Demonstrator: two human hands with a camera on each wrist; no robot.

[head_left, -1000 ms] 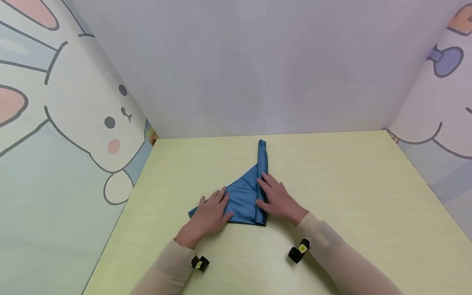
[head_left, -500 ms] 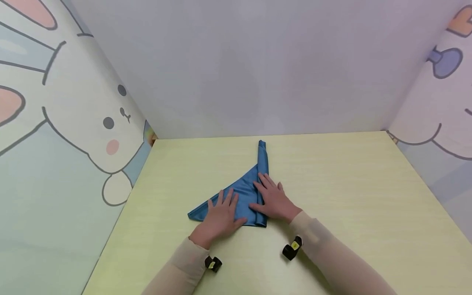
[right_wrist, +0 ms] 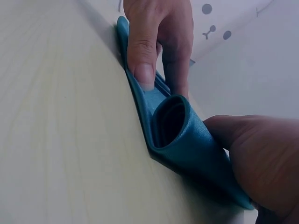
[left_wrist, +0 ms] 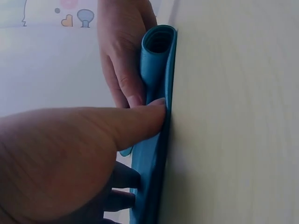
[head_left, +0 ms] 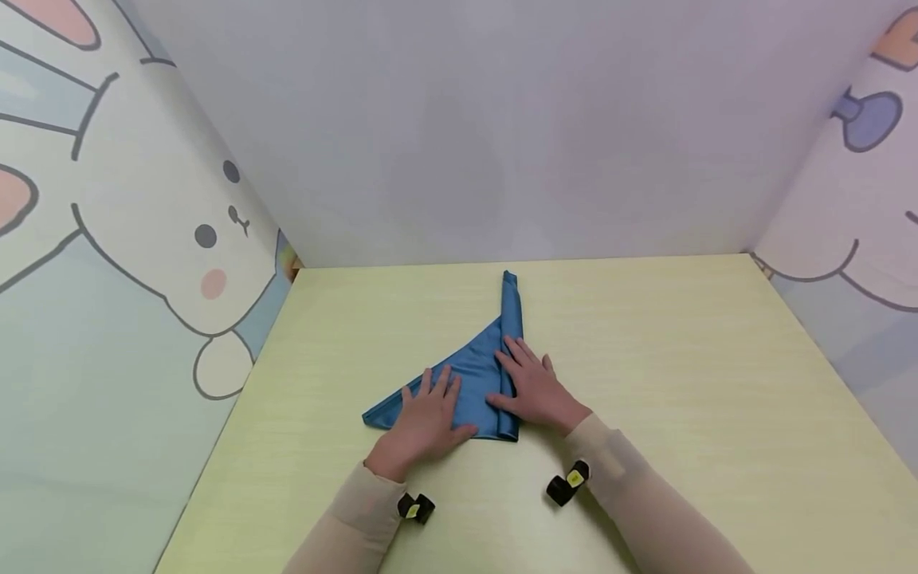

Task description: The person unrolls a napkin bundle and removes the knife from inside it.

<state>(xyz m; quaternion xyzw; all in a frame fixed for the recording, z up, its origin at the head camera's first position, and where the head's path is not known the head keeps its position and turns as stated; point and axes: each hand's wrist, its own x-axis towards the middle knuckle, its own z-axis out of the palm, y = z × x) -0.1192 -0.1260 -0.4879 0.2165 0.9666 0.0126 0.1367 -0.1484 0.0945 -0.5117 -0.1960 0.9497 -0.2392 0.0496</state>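
A shiny blue cloth (head_left: 475, 408) lies on the table, folded to a triangle that narrows to a point at the left. Its right side is wound into an upright roll (head_left: 511, 307) that extends beyond the flat part toward the back. My left hand (head_left: 425, 426) rests spread on the flat part, its thumb (left_wrist: 140, 123) at the near edge in the left wrist view. Over the lower half of the roll lies my right hand (head_left: 539, 391), fingers extended across it, thumb toward the flat cloth. The right wrist view shows the roll's hollow spiral end (right_wrist: 173, 123).
The pale wood-grain table (head_left: 681, 383) stretches out on both sides of the cloth. A plain wall panel (head_left: 459, 135) stands along its back edge. Panels with cartoon animals (head_left: 179, 207) flank the left and right. Each wrist carries a small black camera (head_left: 566, 484).
My left hand has slid right along the cloth toward the roll, uncovering the left tip. My right hand has shifted slightly left over the roll. Both are nearly still in the last half second.
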